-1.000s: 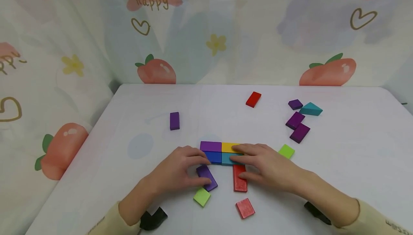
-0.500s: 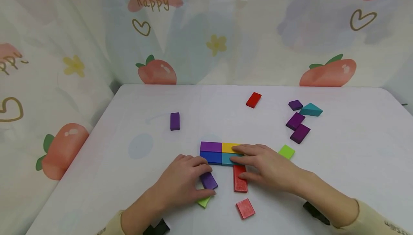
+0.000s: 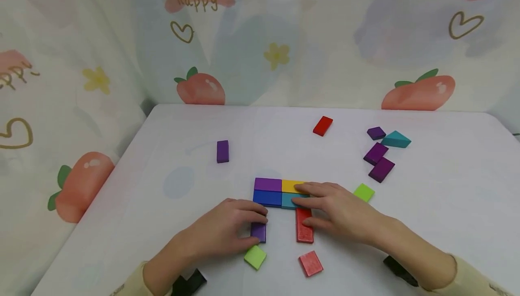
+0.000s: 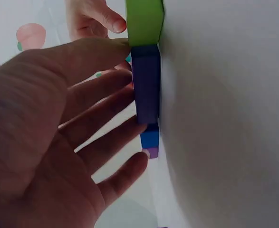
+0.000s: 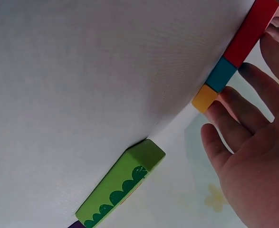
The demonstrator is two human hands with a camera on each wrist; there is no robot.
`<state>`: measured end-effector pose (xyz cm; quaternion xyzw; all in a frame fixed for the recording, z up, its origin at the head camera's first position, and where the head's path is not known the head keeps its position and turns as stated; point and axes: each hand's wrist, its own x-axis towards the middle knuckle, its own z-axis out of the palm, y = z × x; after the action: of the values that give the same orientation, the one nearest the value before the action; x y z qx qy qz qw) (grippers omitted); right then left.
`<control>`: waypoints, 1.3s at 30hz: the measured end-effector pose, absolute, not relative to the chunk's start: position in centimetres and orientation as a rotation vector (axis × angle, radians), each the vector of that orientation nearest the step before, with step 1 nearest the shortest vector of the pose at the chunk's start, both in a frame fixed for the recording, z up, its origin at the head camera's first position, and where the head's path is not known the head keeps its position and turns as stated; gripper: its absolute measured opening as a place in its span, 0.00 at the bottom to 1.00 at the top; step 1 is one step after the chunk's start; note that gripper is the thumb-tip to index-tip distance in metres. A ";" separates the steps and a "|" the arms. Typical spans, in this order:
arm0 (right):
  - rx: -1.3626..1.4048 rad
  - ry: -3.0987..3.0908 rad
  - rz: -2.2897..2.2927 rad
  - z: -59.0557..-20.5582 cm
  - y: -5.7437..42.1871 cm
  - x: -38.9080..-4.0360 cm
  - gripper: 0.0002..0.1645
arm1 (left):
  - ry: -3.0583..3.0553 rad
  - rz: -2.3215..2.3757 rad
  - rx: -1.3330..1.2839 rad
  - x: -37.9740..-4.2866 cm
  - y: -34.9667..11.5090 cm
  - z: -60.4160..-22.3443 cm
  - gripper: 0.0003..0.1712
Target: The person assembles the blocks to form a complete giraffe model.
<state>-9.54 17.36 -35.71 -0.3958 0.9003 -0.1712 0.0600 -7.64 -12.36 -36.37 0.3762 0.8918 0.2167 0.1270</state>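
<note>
Purple blk (image 3: pixel 258 233) on desk (image 3: pixel 122 224), btwn blue blk (image 3: pixel 266 198) & lime blk (image 3: pixel 255 257); L hand (image 3: pixel 231 224) touches it, fingers spread. R hand (image 3: pixel 341 211), fingers also apart, rests on yellow blk (image 3: pixel 288 186), teal blk (image 3: pixel 287 200) & red blk (image 3: pixel 304 235).

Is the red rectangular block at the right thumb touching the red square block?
Apart: the head view shows a strip of white tabletop between the red rectangular block and the red square block.
</note>
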 end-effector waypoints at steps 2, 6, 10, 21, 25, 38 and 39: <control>-1.205 2.732 -0.518 -35.7 17.5 -9.5 0.30 | 2.561 0.661 1.147 -7.8 -12.7 -36.4 0.20; -1.204 2.730 -0.519 -35.6 17.6 -9.5 0.30 | 2.550 0.703 1.255 -7.9 -13.6 -36.7 0.20; -1.195 2.727 -0.516 -35.8 17.5 -9.6 0.30 | 2.551 0.713 1.326 -7.9 -14.2 -36.7 0.19; -1.187 2.732 -0.491 -35.8 17.4 -9.5 0.30 | 2.517 0.539 1.399 -7.9 -13.8 -36.3 0.16; -1.195 2.732 -0.490 -35.8 17.4 -9.5 0.30 | 2.511 0.552 1.380 -8.0 -13.9 -36.4 0.16; -1.214 2.734 -0.497 -35.7 17.4 -9.5 0.29 | 2.516 0.650 1.346 -8.6 -14.4 -37.0 0.16; -1.216 2.731 -0.499 -35.7 17.4 -9.5 0.29 | 2.518 0.653 1.347 -8.7 -14.4 -37.0 0.16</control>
<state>-9.48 17.42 -35.71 -0.4005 0.8997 -0.1643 0.0553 -8.66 -14.43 -36.99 0.4574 0.8547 0.2215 0.1060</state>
